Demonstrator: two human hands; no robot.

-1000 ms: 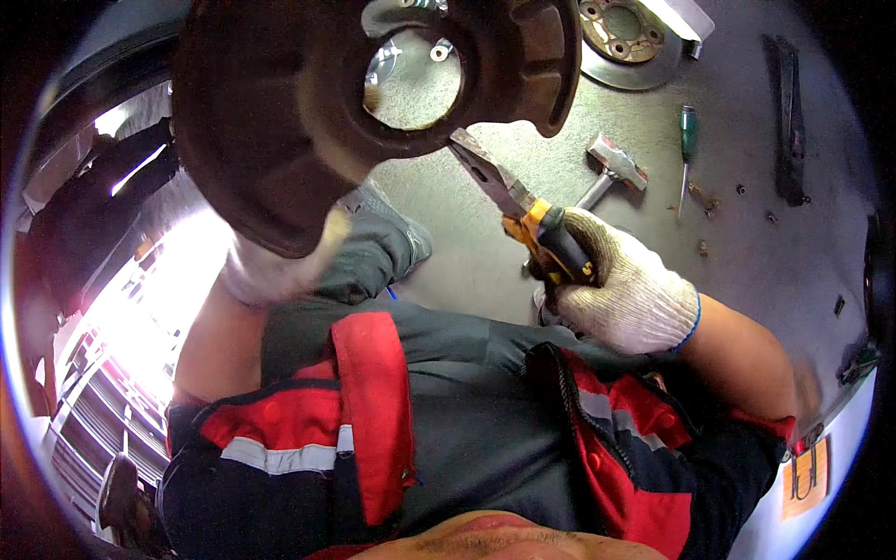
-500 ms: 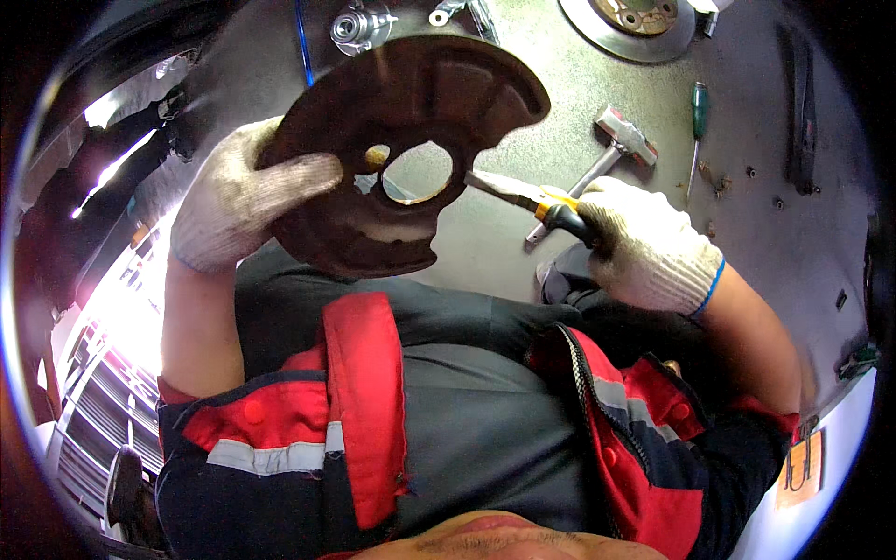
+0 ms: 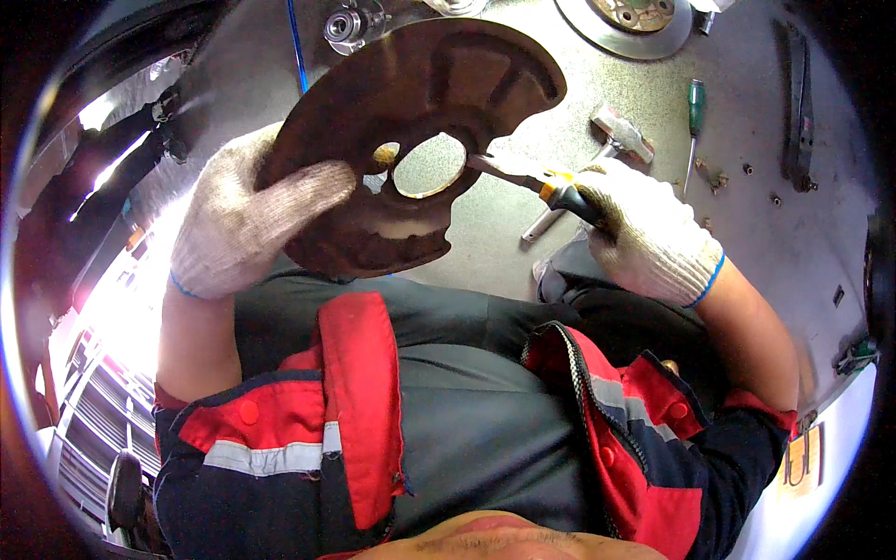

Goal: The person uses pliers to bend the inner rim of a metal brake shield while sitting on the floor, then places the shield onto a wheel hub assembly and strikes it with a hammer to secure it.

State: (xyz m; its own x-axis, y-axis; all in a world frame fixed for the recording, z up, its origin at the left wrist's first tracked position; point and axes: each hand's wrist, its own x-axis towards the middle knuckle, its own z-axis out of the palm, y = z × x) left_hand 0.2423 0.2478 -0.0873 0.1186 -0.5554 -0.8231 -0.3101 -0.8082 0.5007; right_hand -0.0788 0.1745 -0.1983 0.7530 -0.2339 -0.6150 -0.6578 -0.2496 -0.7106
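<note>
In the head view, one dark metal plate [image 3: 401, 93] sits at upper centre, its left edge clamped between the left hand's [image 3: 224, 224] thumb and fingers. Right of it, the right hand's [image 3: 653, 233] fingers are wrapped around one pair of pliers [image 3: 563, 193], tip at the plate's edge. One hammer [image 3: 623, 133], one screwdriver [image 3: 695, 110] and one disc [image 3: 623, 39] lie upper right.

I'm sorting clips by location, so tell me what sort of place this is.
Probably a car repair workshop: a brake disc, a hammer and a screwdriver lie out, and the gloved right hand holds pliers at a brown metal plate.
</note>
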